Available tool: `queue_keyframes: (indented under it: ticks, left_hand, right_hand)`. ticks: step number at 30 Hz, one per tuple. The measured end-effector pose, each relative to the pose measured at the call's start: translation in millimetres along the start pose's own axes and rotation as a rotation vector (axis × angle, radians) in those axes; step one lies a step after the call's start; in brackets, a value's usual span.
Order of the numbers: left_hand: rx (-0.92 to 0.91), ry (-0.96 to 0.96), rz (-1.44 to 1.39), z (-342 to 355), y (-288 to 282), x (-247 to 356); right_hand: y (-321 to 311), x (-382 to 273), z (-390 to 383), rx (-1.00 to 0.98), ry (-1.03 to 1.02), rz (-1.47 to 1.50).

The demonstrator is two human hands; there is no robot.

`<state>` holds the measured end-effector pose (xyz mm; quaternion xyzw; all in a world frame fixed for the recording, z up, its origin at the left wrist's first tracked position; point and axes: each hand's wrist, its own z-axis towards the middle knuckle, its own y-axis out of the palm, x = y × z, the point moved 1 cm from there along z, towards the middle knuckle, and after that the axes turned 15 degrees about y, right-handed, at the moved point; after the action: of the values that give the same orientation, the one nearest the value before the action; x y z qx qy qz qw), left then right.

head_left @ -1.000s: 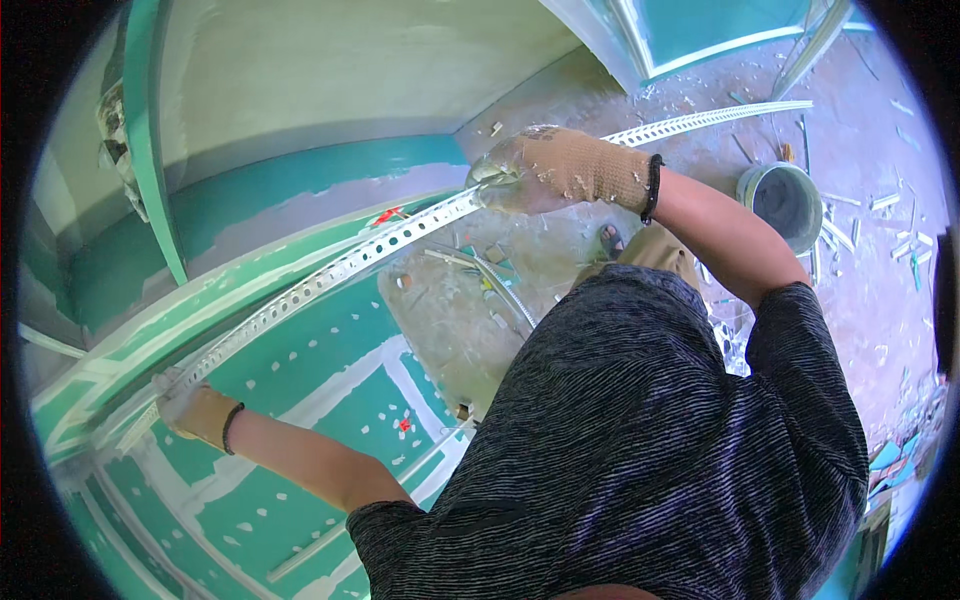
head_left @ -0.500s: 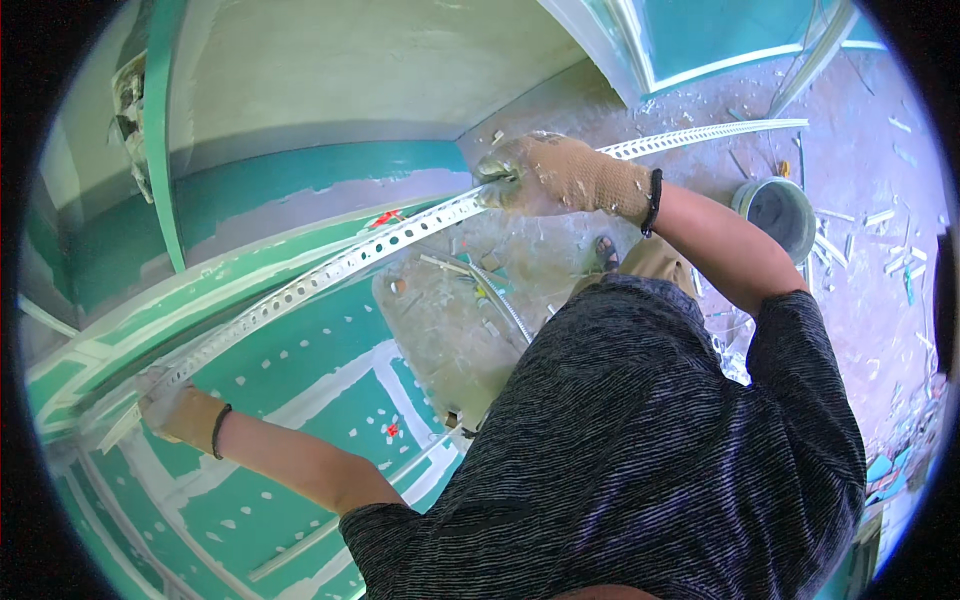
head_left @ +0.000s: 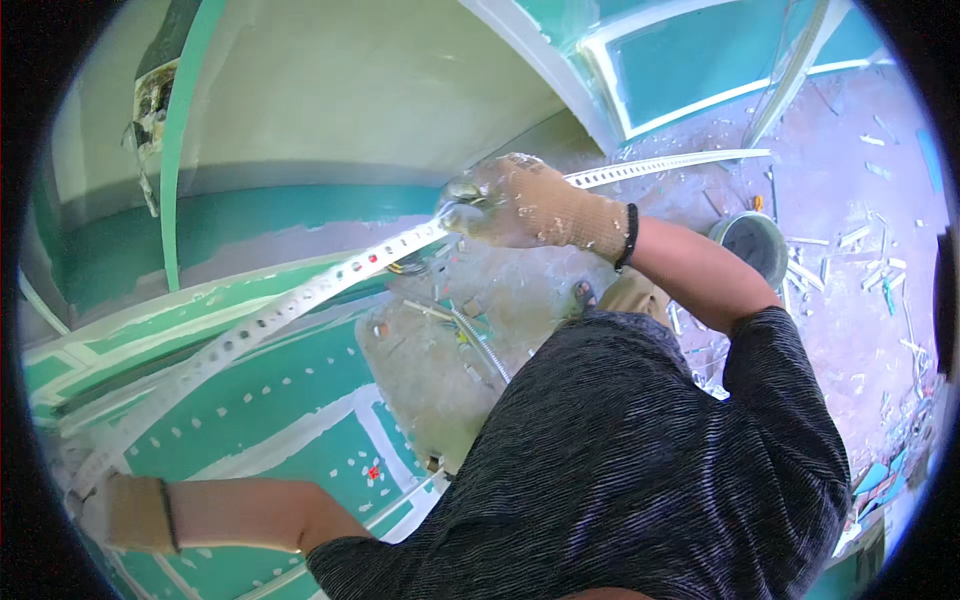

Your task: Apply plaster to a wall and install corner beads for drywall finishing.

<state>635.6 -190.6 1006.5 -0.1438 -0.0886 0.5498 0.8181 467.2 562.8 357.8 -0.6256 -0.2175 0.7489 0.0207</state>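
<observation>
A long white perforated corner bead (head_left: 300, 300) runs aslant from the lower left rim to the upper right, bowed by the lens. My right hand (head_left: 510, 203), in a tan knitted glove smeared with white, is closed around it near its middle. Beyond that hand the bead goes on to a free end over the floor. At the lower left, my left hand (head_left: 125, 508), gloved alike, is at the bead's near end with its fingers closed on it; the fingertips are blurred near the picture's rim.
Green boards with white filler (head_left: 290, 420) lie below the bead at left. A grey bucket (head_left: 755, 245) stands on the littered floor (head_left: 620, 270) at right, among white strip offcuts (head_left: 870, 265). A green upright (head_left: 178, 170) and a pale wall (head_left: 340, 100) are at upper left.
My left hand has moved down and left along with the bead's near end. My right hand, still holding the bead, has shifted slightly left and down in the picture, as has the surrounding view.
</observation>
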Motion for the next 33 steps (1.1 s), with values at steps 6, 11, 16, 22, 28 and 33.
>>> queue_keyframes:
  ticks: [6,11,16,22,28,33]
  left_hand:
    - [0.073,-0.036,0.082,1.0,-39.5,17.0]
    - [0.128,-0.036,0.168,-20.1,-69.1,38.9]
    - [0.166,-0.047,0.225,-83.8,-87.4,37.7]
    - [0.188,0.021,0.413,-69.3,-120.7,76.3]
    - [0.199,-0.026,0.446,-168.9,94.0,188.7]
    - [0.230,0.028,0.548,-141.9,61.6,237.2]
  right_hand:
    - [-52.2,-49.1,6.2,0.066,0.056,-0.066]
    - [-86.7,-74.4,9.4,0.258,-0.081,-0.005]
    - [-101.5,-89.4,-5.0,0.532,-0.222,-0.063]
    - [-130.6,-98.3,-41.3,0.343,-0.295,-0.025]
    - [-108.7,-119.4,-39.0,0.384,-0.213,-0.098]
    - [-109.0,-137.7,-37.0,0.503,-0.311,-0.005]
